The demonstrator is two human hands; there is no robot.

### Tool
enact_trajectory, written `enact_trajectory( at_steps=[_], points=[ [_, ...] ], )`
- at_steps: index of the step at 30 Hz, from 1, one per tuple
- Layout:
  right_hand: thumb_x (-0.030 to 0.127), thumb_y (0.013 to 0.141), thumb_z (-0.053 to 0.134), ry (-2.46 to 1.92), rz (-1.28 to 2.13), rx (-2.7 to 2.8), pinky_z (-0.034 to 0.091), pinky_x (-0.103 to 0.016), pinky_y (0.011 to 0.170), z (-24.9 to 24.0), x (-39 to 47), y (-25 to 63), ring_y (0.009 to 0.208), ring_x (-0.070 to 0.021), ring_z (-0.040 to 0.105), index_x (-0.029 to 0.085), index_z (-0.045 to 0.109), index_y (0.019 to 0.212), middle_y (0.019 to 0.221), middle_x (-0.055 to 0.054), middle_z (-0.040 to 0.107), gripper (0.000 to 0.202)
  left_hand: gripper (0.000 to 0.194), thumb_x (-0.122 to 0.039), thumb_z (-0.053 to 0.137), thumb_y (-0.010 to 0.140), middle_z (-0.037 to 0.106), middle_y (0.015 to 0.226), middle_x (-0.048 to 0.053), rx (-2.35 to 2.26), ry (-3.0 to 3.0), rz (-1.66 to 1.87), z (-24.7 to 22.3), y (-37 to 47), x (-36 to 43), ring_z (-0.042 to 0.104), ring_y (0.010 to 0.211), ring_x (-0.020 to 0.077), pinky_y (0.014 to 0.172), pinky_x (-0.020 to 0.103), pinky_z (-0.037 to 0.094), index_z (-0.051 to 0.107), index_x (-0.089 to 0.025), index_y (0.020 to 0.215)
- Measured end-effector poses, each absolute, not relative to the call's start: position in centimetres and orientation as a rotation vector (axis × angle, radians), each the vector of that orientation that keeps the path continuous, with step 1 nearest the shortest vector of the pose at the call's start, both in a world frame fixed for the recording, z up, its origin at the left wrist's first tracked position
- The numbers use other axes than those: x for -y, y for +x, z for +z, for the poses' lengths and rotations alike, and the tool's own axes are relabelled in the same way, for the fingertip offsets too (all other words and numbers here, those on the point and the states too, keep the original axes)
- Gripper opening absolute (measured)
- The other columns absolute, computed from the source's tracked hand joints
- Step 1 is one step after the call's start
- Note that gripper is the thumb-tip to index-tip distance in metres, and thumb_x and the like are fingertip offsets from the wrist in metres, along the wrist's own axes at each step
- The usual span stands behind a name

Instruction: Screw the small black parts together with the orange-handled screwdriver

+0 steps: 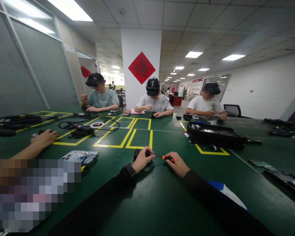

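My left hand [142, 160], with a dark watch on its wrist, is closed around a small black part [137, 154] that is mostly hidden by the fingers. In my right hand [177, 164] is a screwdriver [167, 158] with an orange and black handle, held nearly level. Its thin shaft points left, and the tip reaches the part at my left hand's fingers. Whether the tip sits in a screw cannot be seen. Both hands are just above the green table [147, 203], close to the yellow tape marks.
A black open case [215, 132] stands at the right. Cables and a white ring [97, 125] lie at the left, near a grey-blue case [82, 156]. A co-worker's hand [45, 139] rests at far left; several people sit opposite. A blue-and-white item [226, 191] lies by my right sleeve.
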State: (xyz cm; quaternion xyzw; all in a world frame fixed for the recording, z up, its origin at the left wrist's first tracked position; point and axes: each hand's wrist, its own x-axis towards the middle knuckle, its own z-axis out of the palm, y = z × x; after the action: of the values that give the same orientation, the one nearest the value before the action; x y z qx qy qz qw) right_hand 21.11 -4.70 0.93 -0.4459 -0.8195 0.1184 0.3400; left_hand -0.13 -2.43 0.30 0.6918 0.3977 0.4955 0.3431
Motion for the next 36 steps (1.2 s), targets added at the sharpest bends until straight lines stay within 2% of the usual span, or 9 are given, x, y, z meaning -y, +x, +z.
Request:
enact_trajectory(
  at_steps=[6, 17, 22, 32, 36],
  points=[
    [0.021, 0.074, 0.053, -1.147, 0.262, 2.157, 0.037, -0.031, 0.076, 0.80, 4.53, 21.10, 0.084, -0.0169, 0.046, 0.017, 0.057, 0.082, 0.085, -0.005, 0.053, 0.010, 0.020, -0.031, 0.056, 0.069, 0.053, 0.077, 0.000, -1.035, 1.799, 1.261, 0.32, -0.06, 2.51, 0.049, 0.069, 0.0105, 0.065, 0.023, 0.039, 0.050, -0.016, 0.081],
    [0.028, 0.077, 0.050, -1.166, 0.261, 2.188, 0.037, -0.031, 0.075, 1.00, 4.81, 20.86, 0.083, -0.0165, 0.046, 0.017, 0.057, 0.084, 0.084, -0.005, 0.053, 0.014, 0.021, -0.031, 0.056, 0.068, 0.053, 0.076, -0.001, -1.054, 1.754, 1.237, 0.53, -0.01, 2.77, 0.048, 0.063, 0.0086, 0.059, 0.021, 0.039, 0.050, -0.017, 0.081],
    [0.024, 0.082, 0.041, -1.145, 0.294, 2.174, 0.037, -0.030, 0.077, 1.05, 4.73, 20.83, 0.082, -0.0155, 0.046, 0.017, 0.057, 0.081, 0.083, -0.004, 0.053, 0.018, 0.020, -0.030, 0.056, 0.068, 0.052, 0.076, -0.001, -1.032, 1.757, 1.230, 0.75, 0.01, 2.93, 0.048, 0.065, 0.0091, 0.058, 0.020, 0.039, 0.049, -0.016, 0.081],
    [0.023, 0.077, 0.049, -1.145, 0.344, 2.134, 0.037, -0.032, 0.079, 1.27, 4.99, 20.79, 0.086, -0.0170, 0.046, 0.018, 0.056, 0.091, 0.089, -0.005, 0.054, 0.016, 0.021, -0.031, 0.057, 0.067, 0.053, 0.075, -0.001, -1.037, 1.736, 1.244, 0.72, 0.02, 2.87, 0.048, 0.062, 0.0083, 0.058, 0.021, 0.039, 0.049, -0.016, 0.079],
    [0.024, 0.081, 0.042, -1.179, 0.351, 2.132, 0.037, -0.031, 0.078, 1.08, 4.69, 20.73, 0.084, -0.0162, 0.047, 0.017, 0.058, 0.086, 0.085, -0.005, 0.055, 0.017, 0.020, -0.032, 0.055, 0.068, 0.052, 0.074, -0.001, -1.022, 1.728, 1.230, 0.56, 0.03, 2.74, 0.047, 0.062, 0.0084, 0.056, 0.020, 0.039, 0.049, -0.016, 0.080]
  ],
)
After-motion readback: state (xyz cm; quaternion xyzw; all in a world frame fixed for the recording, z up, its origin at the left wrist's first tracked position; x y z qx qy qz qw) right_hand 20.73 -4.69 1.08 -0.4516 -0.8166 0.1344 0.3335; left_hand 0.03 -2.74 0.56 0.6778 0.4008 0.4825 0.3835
